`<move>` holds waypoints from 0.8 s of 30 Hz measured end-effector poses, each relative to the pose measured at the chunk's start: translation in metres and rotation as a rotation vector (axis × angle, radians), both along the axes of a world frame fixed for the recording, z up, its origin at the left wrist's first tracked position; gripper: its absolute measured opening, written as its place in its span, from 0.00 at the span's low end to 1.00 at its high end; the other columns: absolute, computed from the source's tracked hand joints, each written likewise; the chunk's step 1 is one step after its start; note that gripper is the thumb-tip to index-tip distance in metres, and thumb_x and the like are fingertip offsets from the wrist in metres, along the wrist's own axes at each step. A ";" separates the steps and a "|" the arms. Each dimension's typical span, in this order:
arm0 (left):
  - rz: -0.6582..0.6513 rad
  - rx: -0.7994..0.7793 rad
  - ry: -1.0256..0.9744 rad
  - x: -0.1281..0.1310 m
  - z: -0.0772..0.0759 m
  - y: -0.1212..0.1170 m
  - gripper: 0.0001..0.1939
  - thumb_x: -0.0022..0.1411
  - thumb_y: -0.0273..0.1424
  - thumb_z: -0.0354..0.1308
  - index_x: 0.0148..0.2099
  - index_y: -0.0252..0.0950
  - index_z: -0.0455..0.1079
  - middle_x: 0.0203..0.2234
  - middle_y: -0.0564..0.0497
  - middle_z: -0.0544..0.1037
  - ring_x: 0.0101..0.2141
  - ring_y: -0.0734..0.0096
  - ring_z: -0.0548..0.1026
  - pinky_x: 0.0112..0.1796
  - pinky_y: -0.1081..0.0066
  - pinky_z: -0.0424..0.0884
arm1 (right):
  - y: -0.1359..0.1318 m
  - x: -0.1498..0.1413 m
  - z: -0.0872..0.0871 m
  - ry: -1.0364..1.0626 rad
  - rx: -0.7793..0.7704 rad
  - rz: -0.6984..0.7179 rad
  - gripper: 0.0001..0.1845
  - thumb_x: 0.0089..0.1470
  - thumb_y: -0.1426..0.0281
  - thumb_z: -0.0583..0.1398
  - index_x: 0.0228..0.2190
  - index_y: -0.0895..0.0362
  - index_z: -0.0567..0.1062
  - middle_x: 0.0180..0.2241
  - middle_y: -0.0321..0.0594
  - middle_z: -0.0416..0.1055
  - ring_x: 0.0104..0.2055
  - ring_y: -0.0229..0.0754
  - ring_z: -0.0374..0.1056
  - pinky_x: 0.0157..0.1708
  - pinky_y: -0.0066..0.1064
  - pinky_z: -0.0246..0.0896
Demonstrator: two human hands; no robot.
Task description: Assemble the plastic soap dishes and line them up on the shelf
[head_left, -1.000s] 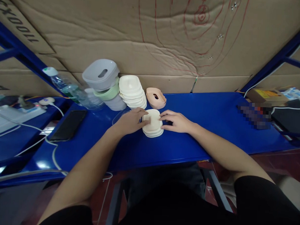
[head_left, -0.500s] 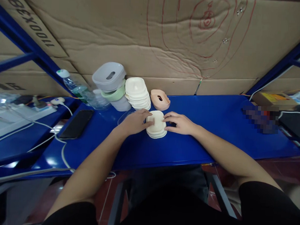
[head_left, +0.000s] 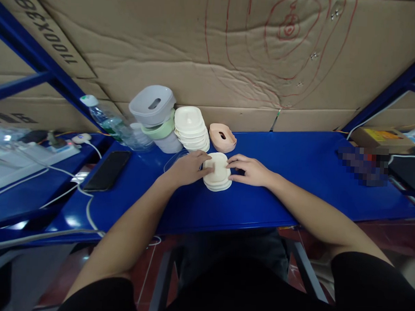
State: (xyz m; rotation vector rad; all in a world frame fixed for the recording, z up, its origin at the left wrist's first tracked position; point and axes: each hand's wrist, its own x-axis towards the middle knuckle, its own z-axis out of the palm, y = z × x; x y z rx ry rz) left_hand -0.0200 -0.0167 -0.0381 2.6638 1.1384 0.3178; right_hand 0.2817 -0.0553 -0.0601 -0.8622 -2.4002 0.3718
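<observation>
A short stack of cream, rounded-square lids (head_left: 217, 174) sits on the blue table in front of me. My left hand (head_left: 190, 167) grips its left edge, thumb and fingers on the upper lid. From the opposite side, my right hand (head_left: 247, 170) has its fingertips against the right edge. Just behind is a taller, leaning stack of similar cream lids (head_left: 191, 127). A peach tissue-box-like cover (head_left: 223, 138) with an oval slot lies right of that stack. Part of a thin clear loop shows beside my left hand.
Grey and green plastic containers (head_left: 153, 106) are piled at the back left, beside a clear bottle (head_left: 107, 122). A black phone (head_left: 108, 171) and white cables (head_left: 90, 214) lie at left. Cardboard (head_left: 157, 43) walls the back. A yellow-topped box (head_left: 382, 138) stands at right.
The view has shifted very slightly. Both hands stay at the sides of the short stack, with no visible movement of the lids.
</observation>
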 end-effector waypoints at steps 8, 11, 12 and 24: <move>0.007 -0.009 0.002 0.001 0.001 0.000 0.27 0.75 0.50 0.52 0.62 0.37 0.74 0.60 0.38 0.77 0.61 0.48 0.75 0.62 0.51 0.71 | 0.000 0.000 -0.001 -0.004 0.002 -0.001 0.21 0.67 0.55 0.66 0.55 0.50 0.81 0.58 0.48 0.77 0.58 0.51 0.78 0.56 0.47 0.76; 0.012 -0.014 -0.001 0.001 0.001 -0.001 0.27 0.74 0.50 0.52 0.62 0.36 0.74 0.60 0.38 0.77 0.61 0.48 0.75 0.62 0.51 0.71 | 0.000 0.000 0.000 -0.004 0.007 0.000 0.21 0.67 0.54 0.66 0.55 0.51 0.81 0.58 0.49 0.78 0.58 0.52 0.78 0.55 0.47 0.76; 0.012 -0.014 -0.003 0.001 0.002 -0.001 0.27 0.74 0.50 0.53 0.62 0.36 0.74 0.60 0.38 0.77 0.61 0.48 0.76 0.62 0.51 0.71 | 0.000 0.000 0.000 -0.003 0.007 0.001 0.21 0.67 0.54 0.66 0.55 0.51 0.81 0.58 0.49 0.78 0.57 0.52 0.78 0.55 0.46 0.76; 0.016 -0.011 -0.002 0.001 0.002 -0.002 0.27 0.75 0.49 0.52 0.63 0.36 0.73 0.61 0.37 0.76 0.61 0.48 0.75 0.62 0.52 0.70 | 0.000 0.000 0.000 -0.007 0.007 -0.003 0.21 0.66 0.54 0.66 0.55 0.50 0.81 0.58 0.47 0.78 0.57 0.50 0.78 0.55 0.45 0.76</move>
